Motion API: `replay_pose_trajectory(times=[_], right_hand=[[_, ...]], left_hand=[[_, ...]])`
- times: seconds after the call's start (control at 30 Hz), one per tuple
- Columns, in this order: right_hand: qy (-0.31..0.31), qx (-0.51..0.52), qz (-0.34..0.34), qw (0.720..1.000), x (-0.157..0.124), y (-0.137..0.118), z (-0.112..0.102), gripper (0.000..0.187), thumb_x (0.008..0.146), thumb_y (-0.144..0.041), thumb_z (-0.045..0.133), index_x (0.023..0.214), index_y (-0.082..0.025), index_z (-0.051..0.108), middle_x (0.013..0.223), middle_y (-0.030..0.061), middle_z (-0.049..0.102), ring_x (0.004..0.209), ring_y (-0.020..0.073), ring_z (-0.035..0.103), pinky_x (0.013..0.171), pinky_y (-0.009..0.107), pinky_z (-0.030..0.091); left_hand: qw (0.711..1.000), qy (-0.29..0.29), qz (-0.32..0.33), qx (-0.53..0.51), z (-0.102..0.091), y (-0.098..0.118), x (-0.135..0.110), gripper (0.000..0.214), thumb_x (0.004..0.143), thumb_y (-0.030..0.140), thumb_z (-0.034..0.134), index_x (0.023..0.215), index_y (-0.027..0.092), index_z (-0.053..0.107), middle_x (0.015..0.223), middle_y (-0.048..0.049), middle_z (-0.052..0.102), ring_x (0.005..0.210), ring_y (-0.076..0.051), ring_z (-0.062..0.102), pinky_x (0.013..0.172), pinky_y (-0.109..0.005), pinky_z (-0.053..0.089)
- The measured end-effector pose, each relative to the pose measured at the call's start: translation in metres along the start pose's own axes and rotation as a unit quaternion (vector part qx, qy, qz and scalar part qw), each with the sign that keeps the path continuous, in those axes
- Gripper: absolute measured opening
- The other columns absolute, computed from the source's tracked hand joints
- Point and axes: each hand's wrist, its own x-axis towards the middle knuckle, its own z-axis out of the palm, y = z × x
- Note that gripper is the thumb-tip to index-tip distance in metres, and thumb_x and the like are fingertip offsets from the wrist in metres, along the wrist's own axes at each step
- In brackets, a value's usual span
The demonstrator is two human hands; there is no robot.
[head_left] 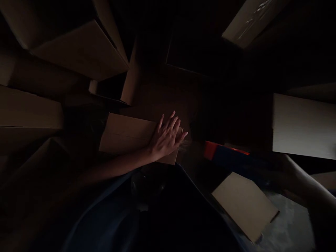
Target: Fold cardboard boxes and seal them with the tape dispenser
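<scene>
Head view: left hand [166, 138] lies widely spread on brown rectangular cardboard panel [128, 134]; dim right hand [275, 163], its grip I cannot tell.

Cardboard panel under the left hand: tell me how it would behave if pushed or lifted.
The cardboard panel is probably fairly stiff, since its edges look mostly straight under the left hand. Its broad, flat face makes rolling unlikely. Weight is hard to judge: darkness hides what lies beneath.

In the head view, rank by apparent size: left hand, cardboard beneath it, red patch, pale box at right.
1. Pale box and cardboard, unranked: similar, box cut off by frame, cardboard partly covered.
2. Left hand.
3. Red patch.
</scene>
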Motion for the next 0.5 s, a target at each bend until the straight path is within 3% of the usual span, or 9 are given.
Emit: replay_pose_trajectory(times=[0.1, 0.23, 0.37, 0.5], right_hand=[[-0.096, 0.032, 0.013, 0.995, 0.01, -0.003, -0.002, 0.057, 0.062, -0.074, 0.079, 0.079, -0.019, 0.078, 0.069, 0.0101, 0.069, 0.055, 0.0185, 0.057, 0.048, 0.03, 0.045], [-0.098, 0.012, -0.023, 0.995, 0.017, -0.016, 0.008, 0.044, 0.074, -0.06, 0.075, 0.084, -0.017, 0.079, 0.068, 0.0071, 0.066, 0.059, 0.017, 0.056, 0.052, 0.028, 0.044], [-0.088, 0.0, -0.06, 0.994, 0.025, -0.025, 0.025, 0.052, 0.074, -0.065, 0.07, 0.079, -0.014, 0.078, 0.064, 0.0055, 0.063, 0.055, 0.0146, 0.051, 0.05, 0.026, 0.042], [-0.052, -0.004, -0.066, 0.996, 0.034, -0.037, 0.042, 0.059, 0.07, -0.068, 0.068, 0.084, -0.012, 0.081, 0.068, 0.0079, 0.068, 0.055, 0.0153, 0.055, 0.05, 0.027, 0.044]], left_hand=[[1.0, -0.003, 0.003, -0.006, -0.001, 0.0, -0.001, 0.067, 0.11, 0.049, 0.022, 0.145, 0.002, 0.053, 0.157, -0.015, 0.054, 0.157, -0.027, 0.033, 0.131, -0.05, 0.024], [1.0, -0.011, 0.007, -0.006, -0.002, 0.0, 0.0, 0.07, 0.108, 0.053, 0.024, 0.146, 0.002, 0.052, 0.158, -0.0162, 0.052, 0.158, -0.027, 0.03, 0.132, -0.051, 0.022], [0.999, -0.031, 0.006, 0.007, -0.002, 0.0, 0.001, 0.07, 0.104, 0.054, 0.038, 0.147, 0.0, 0.05, 0.159, -0.0169, 0.05, 0.158, -0.029, 0.028, 0.131, -0.052, 0.022], [1.0, -0.015, 0.007, 0.012, 0.001, 0.0, 0.0, 0.064, 0.102, 0.045, 0.042, 0.147, 0.001, 0.051, 0.158, -0.0172, 0.051, 0.158, -0.029, 0.03, 0.131, -0.051, 0.021]])
